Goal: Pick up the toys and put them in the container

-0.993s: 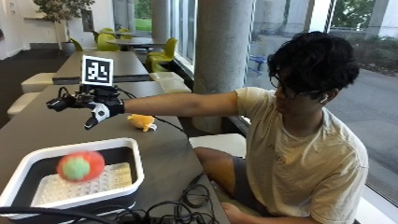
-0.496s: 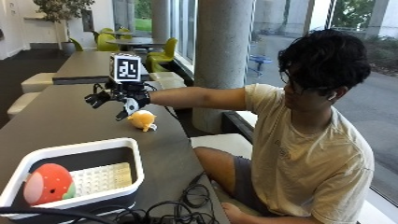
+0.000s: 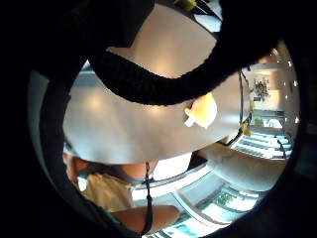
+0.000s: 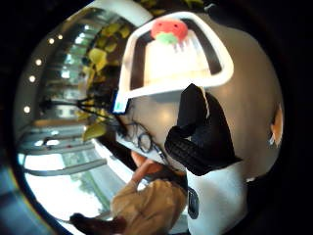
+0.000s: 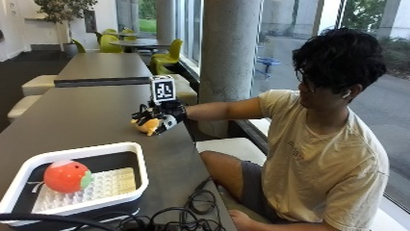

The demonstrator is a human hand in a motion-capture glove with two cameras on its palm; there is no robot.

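Ball (image 5: 67,176) in container (image 5: 131,152); duck (image 5: 148,126) beyond.

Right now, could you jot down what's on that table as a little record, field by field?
Container: white tray on the near end of the table, a white studded insert inside it
Already in container: red-orange round toy, resting on the insert
Still out: yellow toy on the table, farther along from the tray
Gloved right hand: at the yellow toy, over it; whether its grip has closed on the toy cannot be told
Cables: lying by the tray at the table's near edge
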